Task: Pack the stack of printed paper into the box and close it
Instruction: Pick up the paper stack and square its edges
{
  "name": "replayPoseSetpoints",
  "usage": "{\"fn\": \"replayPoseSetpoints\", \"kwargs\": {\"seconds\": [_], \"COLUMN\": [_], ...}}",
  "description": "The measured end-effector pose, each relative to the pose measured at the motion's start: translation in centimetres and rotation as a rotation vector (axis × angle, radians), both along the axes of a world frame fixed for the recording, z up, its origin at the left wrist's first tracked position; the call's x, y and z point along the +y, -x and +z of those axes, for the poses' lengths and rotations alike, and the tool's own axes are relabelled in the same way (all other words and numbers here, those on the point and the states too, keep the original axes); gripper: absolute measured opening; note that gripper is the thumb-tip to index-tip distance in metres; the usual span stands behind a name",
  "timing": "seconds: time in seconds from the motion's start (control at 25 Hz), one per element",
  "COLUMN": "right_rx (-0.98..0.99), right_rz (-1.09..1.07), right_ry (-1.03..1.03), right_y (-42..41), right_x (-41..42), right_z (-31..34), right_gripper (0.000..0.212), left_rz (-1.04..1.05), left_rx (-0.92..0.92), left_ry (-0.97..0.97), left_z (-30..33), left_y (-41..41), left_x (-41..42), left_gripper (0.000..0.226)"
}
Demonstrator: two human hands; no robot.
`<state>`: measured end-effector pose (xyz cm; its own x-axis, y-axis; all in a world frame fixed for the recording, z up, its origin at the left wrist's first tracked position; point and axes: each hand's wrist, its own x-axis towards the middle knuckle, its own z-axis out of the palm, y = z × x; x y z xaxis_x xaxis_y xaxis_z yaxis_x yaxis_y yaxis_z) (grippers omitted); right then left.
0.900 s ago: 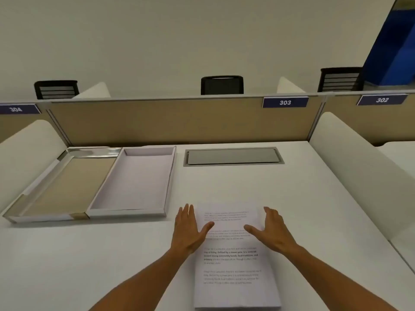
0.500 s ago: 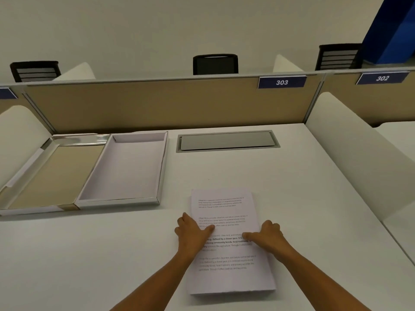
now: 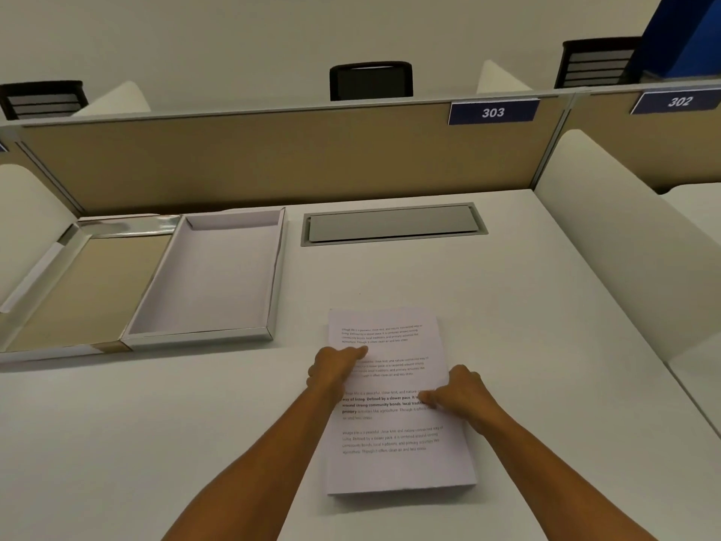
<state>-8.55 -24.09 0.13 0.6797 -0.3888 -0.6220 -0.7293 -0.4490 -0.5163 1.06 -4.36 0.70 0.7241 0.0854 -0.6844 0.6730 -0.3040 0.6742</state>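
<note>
A stack of printed paper (image 3: 394,462) lies flat on the white desk in front of me. My left hand (image 3: 335,367) grips its left edge, thumb on top of the sheets. On the opposite edge, my right hand (image 3: 460,394) holds the stack the same way. The open box (image 3: 273,267) sits to the far left of the stack, its white tray empty. Its lid (image 3: 86,290), with a tan inner face and silver rim, lies flat to the left of the tray, joined to it.
A grey cable hatch (image 3: 394,224) is set into the desk behind the paper. A tan partition (image 3: 273,158) runs along the back, white side dividers (image 3: 624,236) flank the desk, and black chairs (image 3: 370,80) stand beyond.
Both hands dropped from hovering open over the paper and closed onto its left and right edges. The camera view shifted, so the desk appears farther away.
</note>
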Motion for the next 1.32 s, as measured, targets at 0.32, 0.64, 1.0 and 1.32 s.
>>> {"fn": "replayPoseSetpoints", "kwargs": {"seconds": [0.32,0.64,1.0,1.32], "right_rx": [-0.013,-0.003,0.000,-0.405], "right_rz": [0.004,0.026,0.015,-0.175], "right_ry": [-0.005,0.017,-0.008,-0.448], "right_y": [0.0,-0.1,-0.3,2.0], "right_x": [0.0,-0.1,-0.4,-2.2], "right_z": [-0.1,-0.2,-0.3,-0.5], "right_gripper": [0.077,0.078,0.082,0.090], "left_rz": [0.012,-0.046,-0.102,-0.231], "left_rx": [0.090,0.068,-0.153,-0.421], "left_ry": [0.178,0.221,0.374,0.506], "left_z": [0.9,0.5,-0.7,3.0], "left_y": [-1.0,-0.9,1.1,3.3], "left_x": [0.6,1.0,1.9,2.3], "left_gripper": [0.046,0.040,0.043,0.054]}}
